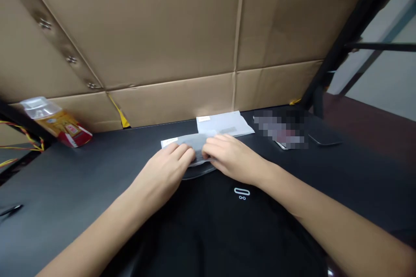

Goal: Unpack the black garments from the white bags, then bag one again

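A thin, whitish, see-through packet with a small white label lies near the front edge of the black table. My left hand has its fingers curled on the packet's lower left part. From the other side my right hand pinches the packet's right part, its fingers bent close to those of my left hand. Just behind, a second whitish packet with a label lies flat on the table. What is inside the packets is too faint to make out.
A bottle with a yellow and red label lies at the back left. A pen is at the left edge. A blurred-out phone and a dark flat object lie right. Brown cardboard stands behind the table.
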`<state>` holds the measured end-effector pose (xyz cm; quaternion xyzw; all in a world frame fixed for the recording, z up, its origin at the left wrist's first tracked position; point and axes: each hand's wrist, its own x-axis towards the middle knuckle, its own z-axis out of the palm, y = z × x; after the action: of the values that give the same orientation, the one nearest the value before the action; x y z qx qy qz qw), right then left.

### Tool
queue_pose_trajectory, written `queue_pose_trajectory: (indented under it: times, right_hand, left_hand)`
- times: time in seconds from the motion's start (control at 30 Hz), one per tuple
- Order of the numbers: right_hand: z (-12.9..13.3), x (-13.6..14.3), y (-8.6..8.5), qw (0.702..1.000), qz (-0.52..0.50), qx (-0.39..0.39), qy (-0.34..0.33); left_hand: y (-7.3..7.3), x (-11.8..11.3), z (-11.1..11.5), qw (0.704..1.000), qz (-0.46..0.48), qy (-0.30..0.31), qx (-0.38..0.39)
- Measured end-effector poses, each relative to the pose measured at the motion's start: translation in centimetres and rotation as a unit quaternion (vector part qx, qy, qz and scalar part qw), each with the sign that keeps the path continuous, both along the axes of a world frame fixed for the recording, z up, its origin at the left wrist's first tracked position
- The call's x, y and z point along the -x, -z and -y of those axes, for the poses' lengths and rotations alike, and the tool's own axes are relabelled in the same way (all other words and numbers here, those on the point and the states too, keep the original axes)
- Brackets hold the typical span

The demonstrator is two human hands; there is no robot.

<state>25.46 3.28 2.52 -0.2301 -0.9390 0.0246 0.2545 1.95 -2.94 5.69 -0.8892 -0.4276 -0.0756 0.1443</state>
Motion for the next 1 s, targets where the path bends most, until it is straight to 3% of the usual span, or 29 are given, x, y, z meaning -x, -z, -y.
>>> queue_pose_trajectory:
  times: [0.13,0.23,0.37,0.5,0.67,0.77,1.0]
  right_hand:
    - [-0.9,-1.1,-0.8,0.995,-0.072,0.064,0.040]
    - [-1.9,-2.3,-1.4,0.982,-0.141,0.088,0.084]
    - [-2.4,-3.0,-1.7,0.980,-0.166,0.072,0.085]
    - [-1.3,-2.5,-2.3,0.988,-0.153,0.035,0.011]
    - [-0.7,-1.6,-1.6,0.990,-0.134,0.051,0.004]
    - [-1.0,-1.4,-0.9,0.992,-0.112,0.049,0.013]
    - [0.8,-0.9,-1.9,0.983,-0.179,-0.012,-0.026]
  left_hand:
    - [-1.6,1.1,-0.4,0.994,0.025,0.093,0.048]
    - [-1.3,2.0,-1.1,0.990,0.038,0.137,0.023]
    - [0.5,2.7,-2.2,0.982,0.091,0.136,-0.092]
    - [0.9,2.5,-2.3,0.971,0.132,0.130,-0.153]
    - [0.1,2.0,-1.6,0.969,0.126,0.173,-0.126]
    - [0.3,1.7,-1.5,0.969,0.114,0.191,-0.107]
    - [1.0,1.2,-1.3,0.963,0.190,0.140,-0.128]
